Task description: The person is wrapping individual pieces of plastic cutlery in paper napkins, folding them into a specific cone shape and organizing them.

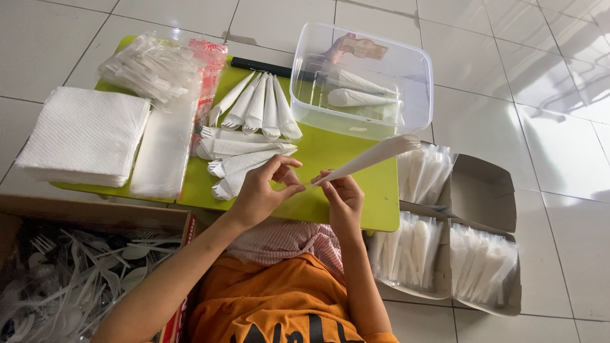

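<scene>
We pinch a wrapped cone [372,157] between our left hand [264,190] and right hand [342,197]. Behind it, the clear tub [362,79] holds two cones. Right of the tub, cardboard boxes [473,254] hold sleeved packs.

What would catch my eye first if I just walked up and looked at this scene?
Probably the bright green board on the tiled floor, with a fan of napkin-wrapped cutlery bundles lying on it. At its near edge, the left hand and right hand hold a long white wrapped bundle that points toward a clear plastic tub. A box of loose plastic cutlery sits lower left.
</scene>
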